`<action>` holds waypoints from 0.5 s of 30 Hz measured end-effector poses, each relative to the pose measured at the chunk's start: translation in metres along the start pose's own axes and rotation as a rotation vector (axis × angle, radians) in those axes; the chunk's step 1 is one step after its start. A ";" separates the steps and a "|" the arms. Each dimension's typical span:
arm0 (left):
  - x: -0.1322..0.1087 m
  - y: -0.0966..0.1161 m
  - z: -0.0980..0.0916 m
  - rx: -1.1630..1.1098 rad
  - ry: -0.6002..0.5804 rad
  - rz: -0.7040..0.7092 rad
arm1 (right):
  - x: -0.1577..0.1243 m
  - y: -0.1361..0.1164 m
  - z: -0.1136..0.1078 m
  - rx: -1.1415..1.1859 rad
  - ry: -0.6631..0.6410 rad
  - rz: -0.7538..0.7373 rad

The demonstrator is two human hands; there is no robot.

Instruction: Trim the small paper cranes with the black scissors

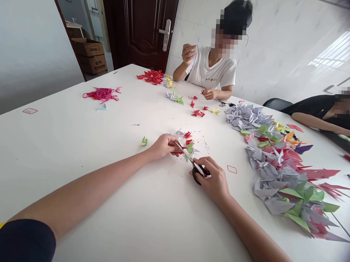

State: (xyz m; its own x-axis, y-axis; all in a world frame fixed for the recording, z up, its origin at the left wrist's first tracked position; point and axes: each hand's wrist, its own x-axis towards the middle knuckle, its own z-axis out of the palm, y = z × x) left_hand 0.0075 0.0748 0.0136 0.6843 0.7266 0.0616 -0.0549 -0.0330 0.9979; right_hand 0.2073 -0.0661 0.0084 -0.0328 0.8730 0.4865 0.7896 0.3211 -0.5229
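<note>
Black-handled scissors [196,172] are in my right hand [215,178], its fingers wrapped round the handles. The blades point up and left to my left hand [164,147], which pinches a small red paper piece [182,149] beside the blade tips. Around the blades lie small folded paper pieces, among them a red one [188,135], a green one [189,147] and a pale one [179,132]. A single green folded piece [144,141] rests left of my left hand. Tiny red scraps dot the table near the scissors.
Folded paper cranes [278,171] pile up along the right of the white table [100,221]. Farther back lie a pink string bundle [101,94] and red folded pieces [152,77]. A person in white [213,70] handles a red piece across the table; another person sits at right.
</note>
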 end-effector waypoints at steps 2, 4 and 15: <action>0.000 0.000 0.000 -0.009 0.006 0.000 | 0.001 -0.001 0.000 0.019 -0.005 0.009; 0.001 0.001 0.001 -0.019 0.013 -0.004 | 0.001 -0.002 0.000 0.043 -0.017 0.017; -0.001 0.010 0.005 -0.005 -0.013 -0.051 | 0.000 -0.001 0.000 0.084 -0.077 0.055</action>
State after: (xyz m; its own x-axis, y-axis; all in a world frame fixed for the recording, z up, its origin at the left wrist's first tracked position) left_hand 0.0097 0.0708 0.0236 0.6957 0.7182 0.0105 -0.0229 0.0076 0.9997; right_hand 0.2063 -0.0664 0.0087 -0.0407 0.9146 0.4024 0.7375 0.2992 -0.6055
